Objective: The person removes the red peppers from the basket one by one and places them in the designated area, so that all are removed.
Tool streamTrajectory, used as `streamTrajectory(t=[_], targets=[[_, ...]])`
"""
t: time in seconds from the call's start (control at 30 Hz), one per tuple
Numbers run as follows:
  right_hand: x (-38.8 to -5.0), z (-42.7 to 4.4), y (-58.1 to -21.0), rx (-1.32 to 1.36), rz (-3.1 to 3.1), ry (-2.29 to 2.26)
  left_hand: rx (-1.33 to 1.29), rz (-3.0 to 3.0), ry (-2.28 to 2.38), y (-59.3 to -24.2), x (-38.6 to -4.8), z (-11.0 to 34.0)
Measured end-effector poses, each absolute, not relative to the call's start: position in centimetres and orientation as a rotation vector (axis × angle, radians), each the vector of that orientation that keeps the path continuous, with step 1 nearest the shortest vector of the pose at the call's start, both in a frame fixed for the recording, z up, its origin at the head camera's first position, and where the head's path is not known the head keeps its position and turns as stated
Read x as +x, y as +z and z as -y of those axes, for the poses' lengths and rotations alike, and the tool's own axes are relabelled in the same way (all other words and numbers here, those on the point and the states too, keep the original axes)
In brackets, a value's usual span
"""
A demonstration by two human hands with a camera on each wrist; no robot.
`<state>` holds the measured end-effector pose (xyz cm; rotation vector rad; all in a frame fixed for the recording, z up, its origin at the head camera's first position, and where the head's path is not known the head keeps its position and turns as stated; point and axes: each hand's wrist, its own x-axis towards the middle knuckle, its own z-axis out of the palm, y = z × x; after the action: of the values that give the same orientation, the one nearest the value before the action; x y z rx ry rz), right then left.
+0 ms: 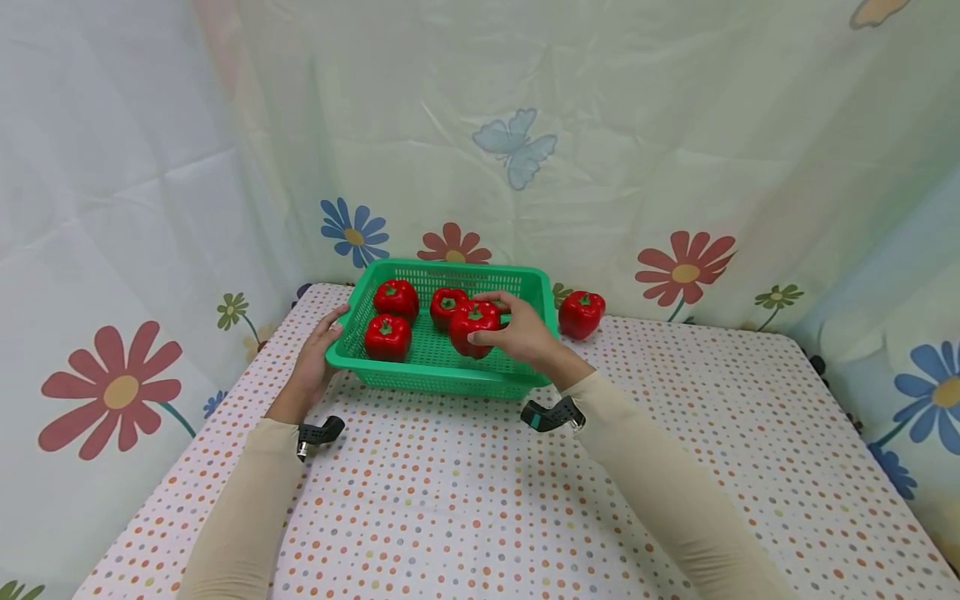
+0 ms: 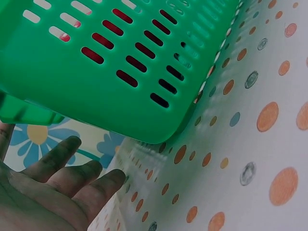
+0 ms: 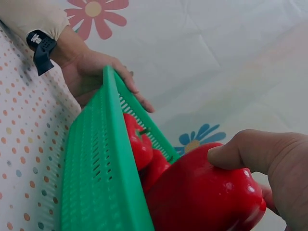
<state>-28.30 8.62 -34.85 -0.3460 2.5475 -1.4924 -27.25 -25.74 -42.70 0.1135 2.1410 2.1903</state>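
The right hand (image 1: 527,336) grasps a red bell pepper (image 1: 468,323) between thumb and fingers, positioned over the green perforated basket (image 1: 435,383). The left hand (image 1: 313,362), fingers extended, contacts the basket's left end. Three other peppers (image 1: 387,339) sit inside; a separate pepper (image 1: 582,317) stands right of the basket on the dotted tablecloth (image 1: 450,500).

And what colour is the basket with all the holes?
The basket is bright green; it shows best in the head view.
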Motion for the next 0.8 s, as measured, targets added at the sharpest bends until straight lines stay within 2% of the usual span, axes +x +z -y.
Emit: streamTrajectory(t=[0.27, 0.5, 0.8], targets=[[-27.8, -10.7, -33.6, -0.321, -2.566, -1.47, 0.109, -2.14, 2.185, -42.6, -27.2, 25.7], [-27.6, -12.9, -32.9, -0.311, -2.622, -1.439, 0.111, -2.135, 2.205, -44.3, -28.5, 26.3], [-27.5, -15.8, -32.0, -0.321, -2.626, -1.473, 0.095, -2.168, 2.203, -44.9, -28.7, 26.5]])
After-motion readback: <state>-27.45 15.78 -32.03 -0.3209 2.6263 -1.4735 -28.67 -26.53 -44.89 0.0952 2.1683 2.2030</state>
